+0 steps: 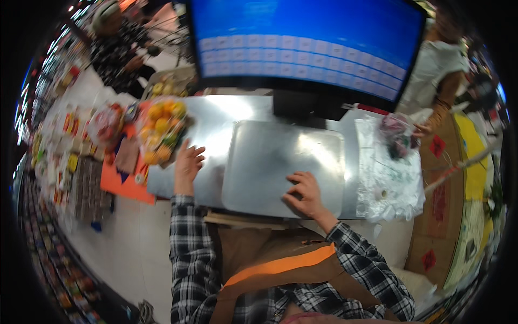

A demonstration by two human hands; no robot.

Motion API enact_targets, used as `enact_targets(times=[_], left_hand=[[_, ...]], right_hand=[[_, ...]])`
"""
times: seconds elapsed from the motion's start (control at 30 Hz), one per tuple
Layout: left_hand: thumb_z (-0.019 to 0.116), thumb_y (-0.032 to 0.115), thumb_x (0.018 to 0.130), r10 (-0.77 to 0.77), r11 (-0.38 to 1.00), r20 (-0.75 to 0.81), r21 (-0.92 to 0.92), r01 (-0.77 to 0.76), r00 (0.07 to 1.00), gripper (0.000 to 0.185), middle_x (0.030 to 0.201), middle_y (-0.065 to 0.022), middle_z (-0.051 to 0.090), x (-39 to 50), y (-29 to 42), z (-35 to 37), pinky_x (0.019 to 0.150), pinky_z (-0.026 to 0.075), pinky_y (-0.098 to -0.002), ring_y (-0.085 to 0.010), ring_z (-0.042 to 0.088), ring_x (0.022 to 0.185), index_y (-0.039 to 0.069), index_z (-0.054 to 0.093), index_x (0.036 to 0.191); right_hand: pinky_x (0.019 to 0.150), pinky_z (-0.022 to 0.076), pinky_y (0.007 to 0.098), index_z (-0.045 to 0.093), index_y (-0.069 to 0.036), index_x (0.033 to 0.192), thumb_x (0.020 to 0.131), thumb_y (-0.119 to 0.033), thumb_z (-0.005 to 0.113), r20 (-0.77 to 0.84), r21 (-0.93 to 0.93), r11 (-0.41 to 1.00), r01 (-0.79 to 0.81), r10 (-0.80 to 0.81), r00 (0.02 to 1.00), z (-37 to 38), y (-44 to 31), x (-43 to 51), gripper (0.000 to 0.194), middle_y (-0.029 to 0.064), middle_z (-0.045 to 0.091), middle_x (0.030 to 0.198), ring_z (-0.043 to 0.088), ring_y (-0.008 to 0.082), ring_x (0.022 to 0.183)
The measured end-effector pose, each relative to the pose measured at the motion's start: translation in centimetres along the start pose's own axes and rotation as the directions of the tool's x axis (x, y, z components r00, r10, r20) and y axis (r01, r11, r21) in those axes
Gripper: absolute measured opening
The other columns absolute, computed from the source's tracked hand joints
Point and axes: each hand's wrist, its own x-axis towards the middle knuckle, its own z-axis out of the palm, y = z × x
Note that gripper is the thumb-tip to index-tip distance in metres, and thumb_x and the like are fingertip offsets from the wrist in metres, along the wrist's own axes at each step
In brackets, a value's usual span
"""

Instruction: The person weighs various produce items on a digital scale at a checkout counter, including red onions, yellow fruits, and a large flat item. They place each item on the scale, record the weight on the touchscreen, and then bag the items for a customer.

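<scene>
Before me is a scale's metal weighing plate (259,170), set on a shiny metal counter (210,109) with nothing lying on the plate. My right hand (304,193) hovers over or rests on the plate's near right part, fingers bent and empty; contact is hard to tell. To the left, my left hand (189,162) is held with its fingers apart, also empty. Just beyond it lies a clear plastic bag of orange citrus fruit (162,129), close to the fingertips but seemingly not gripped. A large screen (307,48) with rows of buttons stands behind the plate.
At right, a person's hand (424,128) touches a bag of purple produce (394,131) near a stack of clear plastic bags (384,182). Another bag of reddish produce (106,125) sits left, by packaged goods (87,182). A second person (117,52) stands beyond the counter at far left.
</scene>
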Motion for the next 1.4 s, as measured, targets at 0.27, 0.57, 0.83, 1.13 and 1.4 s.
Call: enact_targets(times=[0.27, 0.57, 0.83, 1.13, 1.4], left_hand=[[0.061, 0.015, 0.098, 0.138, 0.988, -0.106, -0.056, -0.144, 0.985, 0.076, 0.111, -0.0181, 0.07, -3.7, 1.4, 5.5, 0.05, 0.044, -0.0223, -0.0137, 0.062, 0.065, 0.007, 0.02, 0.161], [0.051, 0.002, 0.092, 0.695, 0.607, 0.447, 0.054, -0.793, 0.563, 0.065, 0.079, -0.0073, 0.066, -9.9, 20.3, 13.3, 0.047, 0.035, -0.018, -0.0047, 0.038, 0.049, -0.001, 0.036, 0.155], [0.082, 0.026, 0.079, 0.024, 0.001, 0.681, 0.732, -0.681, 0.732, 0.086, 0.143, -0.0281, 0.048, -11.1, -5.0, 12.4, 0.112, 0.04, -0.0488, -0.0437, 0.044, 0.137, 0.004, 0.043, 0.152], [0.08, 0.016, 0.076, 0.236, -0.143, 0.758, 0.646, -0.75, 0.607, 0.069, 0.145, -0.024, 0.046, -12.9, -9.9, 12.0, 0.107, 0.041, -0.0518, -0.0432, 0.045, 0.135, 0.008, 0.055, 0.139], [0.076, 0.021, 0.084, 0.201, 0.076, 0.663, 0.724, -0.686, 0.721, 0.068, 0.145, -0.0278, 0.049, -11.4, -5.1, 11.4, 0.111, 0.039, -0.0493, -0.0412, 0.045, 0.137, 0.004, 0.05, 0.145]], right_hand=[[0.11, 0.038, 0.0571, 0.054, -0.008, 0.064, 0.077, -0.016, 0.084, -0.036, 0.022, 0.997, 0.076, -0.075, 0.997, -0.4, 0.1, -0.1, 0.034, 0.015, 0.068, 0.124, 0.056, 0.0375, 0.126], [0.113, 0.0342, 0.0563, 0.063, -0.007, 0.083, 0.079, -0.021, 0.083, 0.064, -0.017, 1.0, -0.013, 0.014, 0.998, -0.7, -0.4, 0.2, 0.025, 0.0164, 0.062, 0.132, 0.051, 0.0389, 0.13], [0.119, 0.0185, 0.0658, 0.058, -0.015, 0.137, 0.071, -0.046, 0.086, 0.161, -0.248, 0.967, -0.064, 0.106, 0.981, -0.4, -3.0, 0.0, 0.078, 0.0225, 0.032, 0.157, 0.028, 0.0469, 0.144], [0.116, 0.0235, 0.0666, 0.071, -0.013, 0.105, 0.077, -0.031, 0.084, 0.161, -0.173, 0.983, 0.062, -0.034, 0.986, 0.8, -1.7, 0.3, 0.036, 0.0109, 0.056, 0.14, 0.042, 0.0415, 0.137], [0.113, 0.0286, 0.0666, 0.073, -0.013, 0.092, 0.076, -0.024, 0.084, 0.068, -0.124, 0.989, 0.083, -0.075, 0.995, 0.6, -2.4, 1.0, 0.023, 0.0089, 0.063, 0.131, 0.048, 0.0389, 0.132]])
